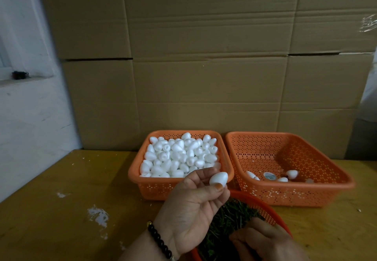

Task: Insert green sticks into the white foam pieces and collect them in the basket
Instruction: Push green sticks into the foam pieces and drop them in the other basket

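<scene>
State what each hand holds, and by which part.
The left hand pinches a white foam piece by its lower end, between thumb and fingertips. The right hand reaches into the round basket of green sticks; any hold there cannot be told.

Dim, soft, wide-angle picture; edges bend; near right hand (267, 240) blurred.

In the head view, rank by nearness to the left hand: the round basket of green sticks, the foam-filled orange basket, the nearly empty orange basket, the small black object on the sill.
From the left hand:
1. Round orange basket of green sticks, directly below and right of it.
2. Rectangular orange basket full of white foam pieces, just behind.
3. Nearly empty rectangular orange basket, to the right.
4. Small black object, far left on the sill.
</scene>
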The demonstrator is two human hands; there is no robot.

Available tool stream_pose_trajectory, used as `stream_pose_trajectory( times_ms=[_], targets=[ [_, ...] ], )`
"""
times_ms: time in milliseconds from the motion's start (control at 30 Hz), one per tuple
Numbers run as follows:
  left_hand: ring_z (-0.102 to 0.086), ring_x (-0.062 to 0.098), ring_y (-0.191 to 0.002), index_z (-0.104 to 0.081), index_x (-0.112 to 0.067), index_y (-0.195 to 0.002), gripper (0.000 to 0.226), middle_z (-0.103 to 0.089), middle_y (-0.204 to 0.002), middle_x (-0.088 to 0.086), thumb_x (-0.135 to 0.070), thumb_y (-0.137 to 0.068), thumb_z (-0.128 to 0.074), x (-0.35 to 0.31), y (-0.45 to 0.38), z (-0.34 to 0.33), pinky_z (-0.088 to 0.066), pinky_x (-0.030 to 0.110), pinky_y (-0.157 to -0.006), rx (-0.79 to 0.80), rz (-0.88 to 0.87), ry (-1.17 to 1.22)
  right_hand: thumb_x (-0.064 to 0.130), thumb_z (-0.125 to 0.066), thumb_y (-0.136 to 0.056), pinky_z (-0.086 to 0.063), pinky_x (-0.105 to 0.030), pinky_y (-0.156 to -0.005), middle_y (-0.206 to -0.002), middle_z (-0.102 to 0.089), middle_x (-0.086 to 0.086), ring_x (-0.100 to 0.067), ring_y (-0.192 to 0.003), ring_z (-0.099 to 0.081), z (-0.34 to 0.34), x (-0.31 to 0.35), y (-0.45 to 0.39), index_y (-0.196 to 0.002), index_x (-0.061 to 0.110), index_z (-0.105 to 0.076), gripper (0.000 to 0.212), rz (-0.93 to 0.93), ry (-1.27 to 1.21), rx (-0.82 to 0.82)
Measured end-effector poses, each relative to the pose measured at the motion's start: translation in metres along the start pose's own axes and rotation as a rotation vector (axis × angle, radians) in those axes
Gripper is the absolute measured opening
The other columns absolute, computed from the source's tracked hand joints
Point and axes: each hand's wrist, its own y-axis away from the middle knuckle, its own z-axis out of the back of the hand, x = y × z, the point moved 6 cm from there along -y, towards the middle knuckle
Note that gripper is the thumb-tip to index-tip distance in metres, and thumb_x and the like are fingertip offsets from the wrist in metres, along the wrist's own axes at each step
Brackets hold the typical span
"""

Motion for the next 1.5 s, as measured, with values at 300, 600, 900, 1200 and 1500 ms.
stream_pose_trajectory(
  times_ms=[300, 600, 900, 1200, 1500],
  targets=[
    [-0.068, 0.025, -0.076, -0.063, 0.005, -0.102, 0.037, -0.070, -0.091, 0.019, 0.007, -0.065, -0.068, 0.002, 0.001, 0.000, -0.058, 0.031, -0.065, 0.018, 0.016, -0.040, 0.046, -0.047, -0.074, -0.040, -0.006, -0.077, -0.064, -0.056, 0.025, 0.014, -0.061, -0.057, 0.000, 0.001, -0.001, -0.065, 0.045, -0.067, 0.022, 0.043, 0.005, 0.062],
    [-0.061, 0.017, -0.068, -0.074, -0.013, -0.103, 0.033, -0.071, -0.090, 0.013, -0.007, -0.072, -0.064, 0.006, -0.001, 0.006, -0.053, 0.028, -0.057, -0.007, 0.044, -0.123, 0.046, -0.049, -0.073, -0.024, -0.005, -0.093, -0.064, -0.054, 0.022, 0.010, -0.056, -0.057, 0.003, 0.000, -0.001, -0.061, 0.043, -0.066, 0.021, 0.019, 0.024, -0.007],
    [-0.064, 0.021, -0.069, -0.074, 0.000, -0.096, 0.026, -0.070, -0.101, 0.024, -0.006, -0.077, -0.058, 0.009, -0.001, 0.002, -0.055, 0.031, -0.059, 0.044, 0.096, -0.019, 0.048, -0.047, -0.075, -0.042, -0.011, -0.064, -0.064, -0.055, 0.024, 0.012, -0.057, -0.056, -0.006, -0.005, 0.001, -0.066, 0.047, -0.066, 0.021, 0.020, 0.013, 0.049],
    [-0.064, 0.023, -0.070, -0.072, 0.005, -0.102, 0.028, -0.068, -0.100, 0.024, -0.005, -0.079, -0.059, 0.011, 0.000, 0.001, -0.055, 0.032, -0.058, 0.051, 0.152, 0.021, 0.048, -0.047, -0.075, -0.039, -0.012, -0.065, -0.063, -0.054, 0.023, 0.012, -0.057, -0.055, -0.008, -0.007, 0.003, -0.067, 0.047, -0.066, 0.020, 0.052, 0.014, 0.053],
    [-0.065, 0.022, -0.069, -0.062, -0.001, -0.117, 0.040, -0.069, -0.101, 0.023, -0.006, -0.077, -0.059, 0.012, 0.001, 0.001, -0.055, 0.031, -0.059, 0.070, 0.168, -0.011, 0.049, -0.045, -0.075, -0.040, -0.011, -0.062, -0.064, -0.054, 0.025, 0.013, -0.057, -0.055, -0.006, -0.005, 0.002, -0.066, 0.048, -0.066, 0.022, 0.041, 0.021, 0.051]
  ],
)
